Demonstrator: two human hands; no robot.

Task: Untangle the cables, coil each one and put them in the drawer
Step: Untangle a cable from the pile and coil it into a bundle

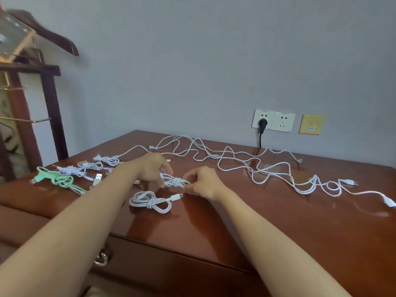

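White coiled cable (175, 181) sits between the left hand (153, 168) and right hand (202, 182), both pinching it

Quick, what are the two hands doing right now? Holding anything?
Left hand: pinches the small white coil at one end.
Right hand: pinches the same coil's other end.

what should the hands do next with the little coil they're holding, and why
Probably snug the last wrap and set it down. The left hand and right hand both pinch the small white coil, which already looks knotted at its middle, like the finished coil just in front. The loose tangle to the right awaits, and the drawer looks closed.
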